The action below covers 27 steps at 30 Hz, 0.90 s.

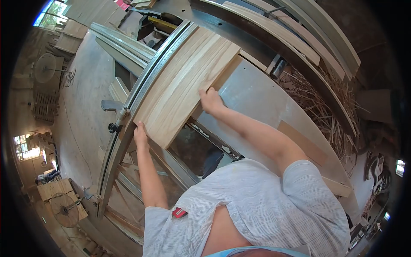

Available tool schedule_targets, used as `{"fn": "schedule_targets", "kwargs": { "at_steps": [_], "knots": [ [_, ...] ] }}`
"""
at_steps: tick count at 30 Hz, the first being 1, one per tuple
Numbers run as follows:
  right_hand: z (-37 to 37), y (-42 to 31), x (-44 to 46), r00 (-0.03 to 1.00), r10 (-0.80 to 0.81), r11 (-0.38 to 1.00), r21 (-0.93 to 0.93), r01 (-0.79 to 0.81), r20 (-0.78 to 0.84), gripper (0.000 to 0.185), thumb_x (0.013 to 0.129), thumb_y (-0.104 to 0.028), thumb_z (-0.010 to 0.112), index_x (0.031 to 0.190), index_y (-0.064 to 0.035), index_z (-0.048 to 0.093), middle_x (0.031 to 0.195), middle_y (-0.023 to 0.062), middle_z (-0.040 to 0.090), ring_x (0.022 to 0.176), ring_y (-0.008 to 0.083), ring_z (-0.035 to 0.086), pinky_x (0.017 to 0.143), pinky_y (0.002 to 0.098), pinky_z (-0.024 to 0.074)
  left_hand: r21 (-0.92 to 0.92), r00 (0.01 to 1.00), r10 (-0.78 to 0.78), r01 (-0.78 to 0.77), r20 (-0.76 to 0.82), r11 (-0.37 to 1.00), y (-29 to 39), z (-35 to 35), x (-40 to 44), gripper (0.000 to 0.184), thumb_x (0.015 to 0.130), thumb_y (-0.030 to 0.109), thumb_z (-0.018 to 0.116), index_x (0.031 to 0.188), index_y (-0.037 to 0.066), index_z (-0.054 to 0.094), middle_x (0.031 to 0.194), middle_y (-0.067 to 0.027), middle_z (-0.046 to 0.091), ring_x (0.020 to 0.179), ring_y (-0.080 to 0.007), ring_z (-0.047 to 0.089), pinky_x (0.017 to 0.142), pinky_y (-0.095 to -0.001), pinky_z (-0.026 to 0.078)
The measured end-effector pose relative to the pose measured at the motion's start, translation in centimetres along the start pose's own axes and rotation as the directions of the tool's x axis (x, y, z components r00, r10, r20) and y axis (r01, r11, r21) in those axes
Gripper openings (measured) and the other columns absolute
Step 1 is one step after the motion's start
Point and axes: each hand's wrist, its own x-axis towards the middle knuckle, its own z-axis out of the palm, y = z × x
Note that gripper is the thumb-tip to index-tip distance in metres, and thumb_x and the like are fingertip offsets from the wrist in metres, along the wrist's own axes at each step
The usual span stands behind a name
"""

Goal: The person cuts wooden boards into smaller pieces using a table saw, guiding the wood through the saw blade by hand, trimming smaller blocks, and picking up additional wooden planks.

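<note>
A wide, pale wooden board (182, 81) with streaky grain lies across the machine table, its left long side along a metal rail (147, 70). My left hand (140, 135) grips the board's near left corner, fingertips at the edge. On the opposite side, my right hand (211, 101) is closed on the right edge, about midway along, with its fingers curled. Part of the grip of each hand is hidden by the hand itself. The grey metal tabletop (257, 94) extends to the right of the board, under my right forearm.
Long timber strips (295, 34) lie beyond a dark curved beam (282, 43) at upper right. Thin wood offcuts (317, 98) are heaped beside the table. A black knob (112, 127) sticks out at the rail's left. Fans (46, 68) stand across the concrete floor (83, 111).
</note>
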Motion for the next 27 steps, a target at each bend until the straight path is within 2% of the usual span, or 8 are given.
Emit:
{"fn": "schedule_targets", "kwargs": {
  "at_steps": [1,2,3,6,12,19,22,27],
  "knots": [
    [-0.3,-2.3,-1.7,1.0,-0.009,0.997,-0.078,0.007,-0.026,0.069,0.104,-0.046,0.049,0.123,0.0207,0.056,0.134,0.0384,0.057,0.128,0.0534,0.052,0.111,0.0502,0.0455,0.007,1.0,0.005,-0.005,0.004,1.0,0.0,0.3,0.0,0.078,0.104,0.055,0.056,0.142,-0.013,0.052,0.141,-0.0281,0.059,0.125,-0.0355,0.06,0.107,-0.0439,0.047],
    [-0.2,-2.9,-1.7,0.999,0.038,0.997,-0.068,-0.037,0.022,0.07,0.103,-0.042,0.053,0.126,0.0243,0.05,0.141,0.0387,0.049,0.135,0.0517,0.044,0.115,0.0495,0.0415,0.087,0.999,0.021,-0.018,-0.032,0.996,0.1,0.7,-0.4,0.076,0.105,0.054,0.056,0.139,-0.014,0.054,0.14,-0.0283,0.061,0.125,-0.0361,0.06,0.107,-0.0437,0.046],
    [-0.1,-3.0,-1.6,0.999,0.039,0.998,-0.059,-0.038,0.016,0.07,0.103,-0.042,0.053,0.126,0.0243,0.05,0.141,0.0387,0.049,0.135,0.0517,0.044,0.115,0.0495,0.0415,0.167,0.997,0.041,-0.03,-0.068,0.986,0.3,1.1,-0.4,0.075,0.106,0.053,0.055,0.137,-0.015,0.055,0.138,-0.0284,0.062,0.125,-0.0366,0.06,0.107,-0.0436,0.046],
    [-0.6,-3.1,-1.6,1.0,0.019,0.994,-0.108,-0.017,0.012,0.068,0.102,-0.038,0.057,0.128,0.0242,0.049,0.138,0.0387,0.052,0.133,0.0495,0.047,0.114,0.0494,0.043,0.146,0.988,0.071,-0.05,-0.137,0.988,0.5,2.1,-0.9,0.074,0.105,0.053,0.055,0.132,-0.015,0.058,0.134,-0.0287,0.064,0.123,-0.0369,0.062,0.104,-0.0448,0.047],
    [-2.7,-3.0,1.3,0.996,0.055,0.994,-0.095,-0.062,-0.073,0.068,0.1,-0.037,0.059,0.135,0.0196,0.046,0.141,0.0382,0.049,0.134,0.0484,0.052,0.115,0.0474,0.0439,0.359,0.99,0.116,-0.079,-0.083,0.93,4.1,5.3,-1.5,0.072,0.103,0.054,0.057,0.128,-0.013,0.062,0.128,-0.0293,0.067,0.12,-0.0406,0.064,0.1,-0.0482,0.049],
    [-6.8,-3.4,5.4,0.989,0.09,0.984,-0.143,-0.106,-0.114,0.07,0.097,-0.038,0.057,0.136,0.0198,0.048,0.142,0.0384,0.051,0.133,0.0476,0.055,0.115,0.0468,0.0447,0.273,0.975,0.173,-0.132,-0.135,0.953,6.4,11.1,-1.6,0.075,0.102,0.056,0.058,0.129,-0.014,0.062,0.13,-0.0295,0.067,0.121,-0.0421,0.063,0.102,-0.0486,0.048],
    [-7.7,-3.0,6.7,0.989,0.085,0.985,-0.142,-0.102,-0.118,0.069,0.097,-0.037,0.057,0.135,0.0201,0.049,0.143,0.0387,0.051,0.133,0.0471,0.055,0.115,0.0467,0.0446,0.266,0.98,0.166,-0.132,-0.107,0.955,6.8,12.3,-1.0,0.077,0.101,0.056,0.059,0.13,-0.016,0.06,0.135,-0.0317,0.064,0.124,-0.0435,0.062,0.105,-0.0494,0.047],
    [-8.2,-3.3,7.6,0.993,0.101,0.975,-0.192,-0.111,-0.061,0.07,0.097,-0.038,0.057,0.137,0.019,0.049,0.144,0.0383,0.051,0.134,0.0469,0.054,0.115,0.0459,0.0447,0.429,0.962,0.204,-0.109,-0.183,0.897,6.8,13.4,-0.9,0.081,0.102,0.058,0.054,0.132,-0.018,0.057,0.14,-0.0387,0.055,0.131,-0.0495,0.054,0.112,-0.0517,0.042]
  ]
}}
